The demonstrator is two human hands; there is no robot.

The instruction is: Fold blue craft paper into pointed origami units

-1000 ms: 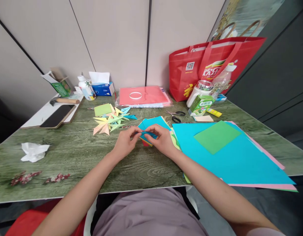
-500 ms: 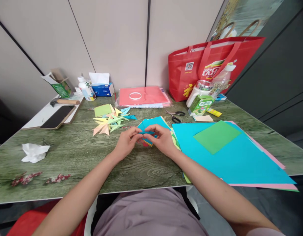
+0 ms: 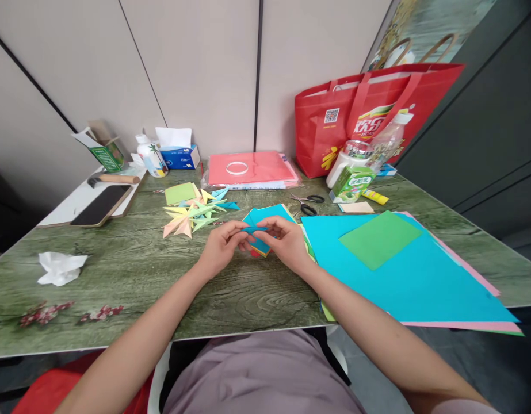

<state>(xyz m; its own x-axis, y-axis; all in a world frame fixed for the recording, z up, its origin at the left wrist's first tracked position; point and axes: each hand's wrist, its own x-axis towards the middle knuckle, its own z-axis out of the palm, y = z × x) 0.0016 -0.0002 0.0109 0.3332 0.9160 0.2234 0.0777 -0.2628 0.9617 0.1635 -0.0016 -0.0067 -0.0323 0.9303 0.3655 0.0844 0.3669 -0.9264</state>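
Between my fingertips is a small folded piece of blue paper. My left hand pinches its left end, and my right hand pinches the right end. The fingers partly cover it, so its full shape is hidden. Just beneath and behind lies a stack of coloured paper squares, blue on top, with yellow and red edges showing. To the left of it, folded paper pieces in yellow, green, peach and blue lie in a pile with pointed tips.
Large blue sheets cover the right side, a green square on top. Scissors lie behind the stack. A red bag, milk carton, tissue box, hammer, phone and crumpled tissue stand or lie around.
My fingers have shifted slightly on the folded blue paper, and more of it shows between the fingertips. The surrounding objects have stayed put.
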